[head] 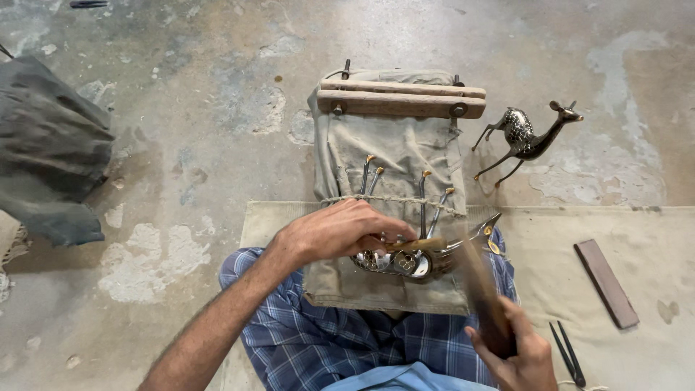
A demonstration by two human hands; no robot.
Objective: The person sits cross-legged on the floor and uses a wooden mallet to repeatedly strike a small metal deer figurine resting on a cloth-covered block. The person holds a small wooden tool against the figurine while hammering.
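head view: left hand (340,230) clenched over a small chisel, pinning the metal figure (423,255) on the canvas pad (384,286) in the lap. right hand (515,351) grips a wooden mallet (481,289), blurred mid-swing. part of the figure's body shows a cut pattern, so work looks partway; how much is left i can't tell. a patterned deer figure (525,136) lies on the floor. no packages, labels or signs visible. grey slab (607,283) and tweezers (567,353) sit on the mat.

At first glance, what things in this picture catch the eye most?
The metal deer figure standing on the concrete floor, upper right. At centre, the left hand holds a small tool against a shiny metal piece on a cloth-covered block. The right hand swings a blurred wooden stick.
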